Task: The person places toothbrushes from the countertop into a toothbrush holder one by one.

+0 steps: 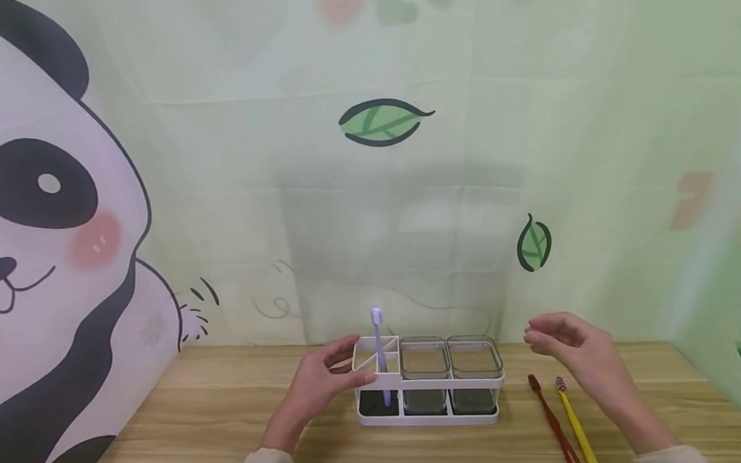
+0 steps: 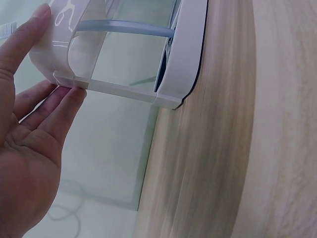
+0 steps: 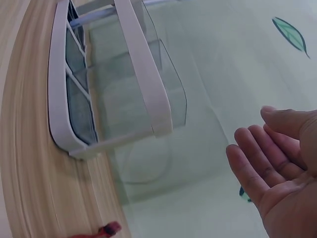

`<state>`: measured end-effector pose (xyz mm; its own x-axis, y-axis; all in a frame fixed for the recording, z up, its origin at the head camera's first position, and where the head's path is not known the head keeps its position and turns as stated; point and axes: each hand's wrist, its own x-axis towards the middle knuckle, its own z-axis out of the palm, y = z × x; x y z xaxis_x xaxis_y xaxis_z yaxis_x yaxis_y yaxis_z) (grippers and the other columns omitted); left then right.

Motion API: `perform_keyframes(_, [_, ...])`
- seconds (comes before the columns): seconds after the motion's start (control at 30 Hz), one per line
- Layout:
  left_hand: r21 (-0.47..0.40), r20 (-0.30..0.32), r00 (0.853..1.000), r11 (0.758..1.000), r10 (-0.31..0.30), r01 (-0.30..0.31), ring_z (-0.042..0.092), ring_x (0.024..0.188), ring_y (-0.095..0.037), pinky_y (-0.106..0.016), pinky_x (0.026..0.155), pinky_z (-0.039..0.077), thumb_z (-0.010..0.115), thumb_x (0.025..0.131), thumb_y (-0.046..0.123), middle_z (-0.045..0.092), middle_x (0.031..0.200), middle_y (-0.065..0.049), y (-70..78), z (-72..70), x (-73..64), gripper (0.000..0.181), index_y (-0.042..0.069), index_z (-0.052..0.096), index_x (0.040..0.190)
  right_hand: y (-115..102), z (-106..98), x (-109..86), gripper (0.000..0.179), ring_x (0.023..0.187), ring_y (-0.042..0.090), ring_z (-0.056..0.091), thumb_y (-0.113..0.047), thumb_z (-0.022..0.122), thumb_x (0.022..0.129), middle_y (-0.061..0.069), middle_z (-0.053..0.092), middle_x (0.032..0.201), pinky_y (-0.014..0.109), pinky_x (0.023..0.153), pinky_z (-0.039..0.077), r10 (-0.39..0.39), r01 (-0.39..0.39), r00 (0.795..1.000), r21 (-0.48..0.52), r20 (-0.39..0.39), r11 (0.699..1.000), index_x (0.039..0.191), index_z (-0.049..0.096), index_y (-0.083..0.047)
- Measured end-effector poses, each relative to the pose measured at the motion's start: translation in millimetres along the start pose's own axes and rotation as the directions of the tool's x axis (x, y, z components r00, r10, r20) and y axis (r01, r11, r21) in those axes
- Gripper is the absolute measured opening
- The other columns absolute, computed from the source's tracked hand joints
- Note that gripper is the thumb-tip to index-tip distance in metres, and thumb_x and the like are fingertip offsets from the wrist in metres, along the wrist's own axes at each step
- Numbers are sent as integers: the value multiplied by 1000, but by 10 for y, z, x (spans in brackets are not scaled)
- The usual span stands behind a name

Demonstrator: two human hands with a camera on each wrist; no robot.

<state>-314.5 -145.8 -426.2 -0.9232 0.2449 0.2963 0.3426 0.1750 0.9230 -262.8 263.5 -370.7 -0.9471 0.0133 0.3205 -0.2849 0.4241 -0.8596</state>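
A white toothbrush holder (image 1: 448,382) stands on the wooden table, with a divided section at its left end. A pale purple toothbrush (image 1: 379,338) stands upright in that section, bristles up. Two clear square cups, a middle one (image 1: 424,377) and a right one (image 1: 475,375), sit in the other places. My left hand (image 1: 316,375) grips the holder's left end, thumb on the front of the upper rim and fingertips (image 2: 74,94) against its side. To the right of the holder, my right hand (image 1: 579,353) is raised with loosely bent fingers, holding nothing.
A red toothbrush (image 1: 554,423) and a yellow toothbrush (image 1: 576,421) lie side by side on the table, right of the holder and near my right forearm. Behind the table (image 1: 183,417) hangs a pale green cloth (image 1: 224,163) printed with a panda and leaves.
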Motion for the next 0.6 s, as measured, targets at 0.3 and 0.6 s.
perform_keyframes(0.3, [1, -1, 1000, 1000, 3, -3, 64, 127, -43, -43, 101, 59, 92, 86, 14, 61, 144, -28, -2, 2, 7, 73, -7, 57, 147, 164, -161, 10, 47, 98, 9, 74, -35, 73, 104, 14, 74, 124, 18, 87, 58, 41, -41, 999, -23, 6, 999, 134, 65, 0])
perform_keyframes(0.6, [12, -4, 1000, 1000, -2, 2, 65, 127, -43, -44, 101, 59, 92, 86, 16, 61, 144, -27, 7, 3, 3, 73, -6, 58, 147, 327, -283, -3, 53, 98, 10, 74, -37, 71, 105, 16, 73, 126, 18, 86, 58, 98, -96, 994, -54, 44, 994, 138, 61, 3])
